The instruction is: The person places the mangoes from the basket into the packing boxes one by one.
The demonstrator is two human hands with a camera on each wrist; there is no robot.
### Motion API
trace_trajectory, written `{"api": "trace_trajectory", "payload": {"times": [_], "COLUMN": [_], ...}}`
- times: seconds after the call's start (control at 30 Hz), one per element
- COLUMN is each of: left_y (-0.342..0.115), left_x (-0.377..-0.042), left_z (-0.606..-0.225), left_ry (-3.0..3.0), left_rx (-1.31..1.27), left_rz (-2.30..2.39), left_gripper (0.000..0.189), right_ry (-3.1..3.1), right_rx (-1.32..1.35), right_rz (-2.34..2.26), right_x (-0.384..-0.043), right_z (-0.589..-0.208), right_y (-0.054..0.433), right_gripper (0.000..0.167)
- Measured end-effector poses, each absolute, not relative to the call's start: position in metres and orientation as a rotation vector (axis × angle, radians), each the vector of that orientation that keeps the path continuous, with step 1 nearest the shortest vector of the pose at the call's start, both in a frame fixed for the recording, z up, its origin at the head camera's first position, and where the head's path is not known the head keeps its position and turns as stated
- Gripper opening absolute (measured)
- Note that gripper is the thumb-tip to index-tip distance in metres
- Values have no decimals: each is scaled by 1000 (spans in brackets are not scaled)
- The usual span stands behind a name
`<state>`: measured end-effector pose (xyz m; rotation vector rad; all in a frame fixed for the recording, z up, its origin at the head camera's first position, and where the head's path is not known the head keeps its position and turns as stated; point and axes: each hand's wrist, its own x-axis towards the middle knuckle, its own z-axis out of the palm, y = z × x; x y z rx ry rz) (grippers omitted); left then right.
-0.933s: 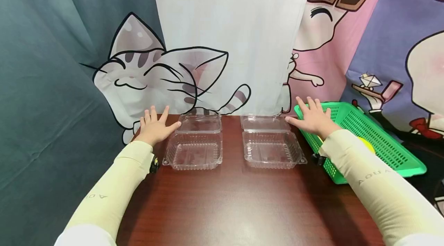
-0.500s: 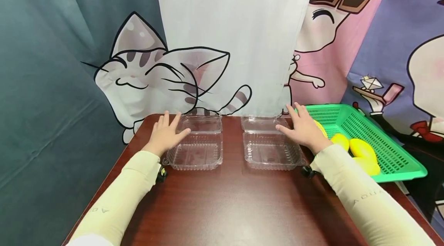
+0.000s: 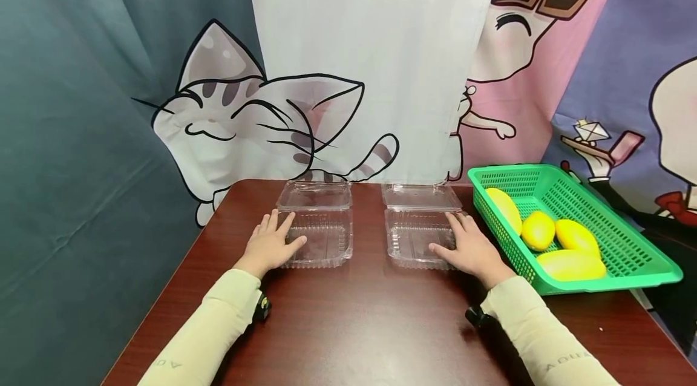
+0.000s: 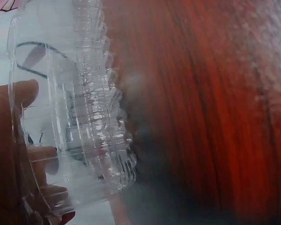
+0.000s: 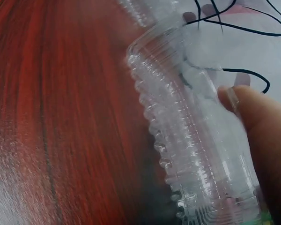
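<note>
Two clear plastic clamshell boxes stand side by side, lids tipped back: the left clamshell box [image 3: 327, 238] and the right clamshell box [image 3: 416, 241]. My left hand [image 3: 267, 247] is over the outer side of the left box, fingers spread and thumb pointing inward. Over the right box's outer side, my right hand [image 3: 472, 250] mirrors it with fingers extended. In the left wrist view, the fingers [image 4: 28, 91] show through the box's clear wall. The right wrist view has the thumb [image 5: 239, 96] at the rim of its box. Neither hand grips anything.
A green plastic basket [image 3: 626, 253] stands at the right, holding several yellow fruits, among them an oval fruit [image 3: 538, 230]. Everything stands on a dark red wooden table [image 3: 365, 325]. A printed cartoon curtain [image 3: 370, 41] hangs behind it.
Both hands have moved down and back from the far side, coming over the outer sides of the two boxes. The right forearm has uncovered the fruit in the basket. The boxes stay put.
</note>
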<state>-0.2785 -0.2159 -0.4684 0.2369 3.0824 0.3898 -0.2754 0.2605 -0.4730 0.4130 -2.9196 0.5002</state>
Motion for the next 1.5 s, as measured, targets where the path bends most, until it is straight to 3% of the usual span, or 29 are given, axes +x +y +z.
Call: {"api": "trace_trajectory", "payload": {"times": [0.57, 0.8, 0.97, 1.1, 1.23, 1.5], "left_y": [-291, -299, -253, -181, -112, -63], "left_x": [-266, -262, -254, -244, -240, -263], "left_z": [-470, -468, -451, -443, -459, -504], "left_ry": [3119, 3192, 3339, 3268, 2986, 2406], "left_rx": [260, 285, 346, 504, 579, 254], "left_rz": [355, 364, 728, 1413, 1849, 2191], "left_gripper": [78, 77, 66, 55, 55, 66], "right_ry": [-2896, -2763, -2500, -2287, -2013, -1901], "right_rx": [415, 389, 282, 160, 65, 169], "right_rz": [474, 596, 1024, 1657, 2208, 2389], "right_x": [-278, -277, -270, -266, -264, -265], "right_z": [-484, -481, -477, -484, -501, -512], "right_y": [200, 193, 209, 222, 221, 207], "right_gripper": [95, 97, 84, 72, 66, 69]}}
